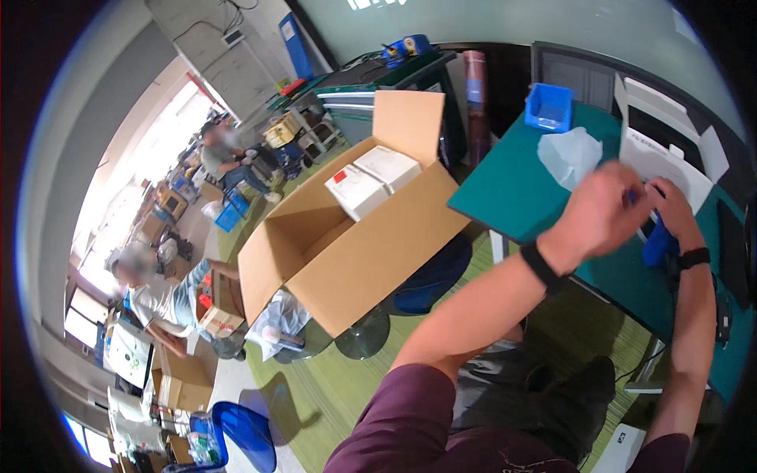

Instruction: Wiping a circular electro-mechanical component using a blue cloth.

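My left hand [603,206] is curled, its fingertips close to my right hand over the green table. My right hand [674,206] is closed as well, with a small dark bit showing at its fingertips. What either hand grips is too small and covered to name. Just behind them stands an open white carton [666,162] with its flaps up and a dark inside. Below my right hand is a blue object [659,243], partly covered, its kind unclear. A crumpled white plastic bag [569,158] lies to the left of the carton.
A blue bin [549,107] stands at the far end of the green table [497,189]. Left of it, a large open cardboard box [378,252] holds white boxes [374,181]. Two people sit at the far left. A blue basket [246,437] is on the floor.
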A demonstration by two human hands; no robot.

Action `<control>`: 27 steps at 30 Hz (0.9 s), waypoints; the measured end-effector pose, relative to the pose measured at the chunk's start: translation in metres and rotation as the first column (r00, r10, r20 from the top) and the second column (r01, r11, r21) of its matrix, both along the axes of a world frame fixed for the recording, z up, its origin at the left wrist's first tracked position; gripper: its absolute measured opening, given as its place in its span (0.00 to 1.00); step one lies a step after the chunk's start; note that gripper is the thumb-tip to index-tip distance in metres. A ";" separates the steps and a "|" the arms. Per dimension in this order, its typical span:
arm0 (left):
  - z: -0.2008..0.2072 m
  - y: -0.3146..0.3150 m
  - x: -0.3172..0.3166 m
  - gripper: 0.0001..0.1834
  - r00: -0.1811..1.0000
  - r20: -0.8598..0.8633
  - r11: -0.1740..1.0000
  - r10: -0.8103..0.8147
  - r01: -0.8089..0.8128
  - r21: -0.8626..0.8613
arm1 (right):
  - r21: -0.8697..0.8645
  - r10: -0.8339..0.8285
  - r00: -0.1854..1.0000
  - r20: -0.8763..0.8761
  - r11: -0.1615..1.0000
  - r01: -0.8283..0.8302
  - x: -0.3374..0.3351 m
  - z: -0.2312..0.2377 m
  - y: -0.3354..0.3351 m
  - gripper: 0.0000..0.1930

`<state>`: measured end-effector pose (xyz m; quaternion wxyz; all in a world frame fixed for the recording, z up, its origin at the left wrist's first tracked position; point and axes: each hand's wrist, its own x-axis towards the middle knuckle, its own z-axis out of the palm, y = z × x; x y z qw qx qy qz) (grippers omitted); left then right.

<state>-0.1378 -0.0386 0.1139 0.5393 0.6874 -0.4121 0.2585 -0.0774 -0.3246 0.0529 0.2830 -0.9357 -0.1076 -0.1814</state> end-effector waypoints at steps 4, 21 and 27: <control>0.033 -0.036 0.065 0.12 0.986 -0.161 0.987 0.038 -0.062 -0.147 | -0.029 -0.019 1.000 -0.021 0.999 0.018 -0.002 0.006 0.021 0.17; -0.075 -0.101 0.182 0.21 0.692 -0.677 0.968 -0.251 0.194 -0.161 | -0.075 -0.166 0.985 -0.037 0.984 0.163 0.016 0.007 0.014 0.23; -0.058 -0.111 0.146 0.22 0.671 -0.647 0.911 -0.362 0.403 -0.092 | 0.124 -0.133 0.976 -0.173 0.980 0.156 0.020 0.000 -0.024 0.21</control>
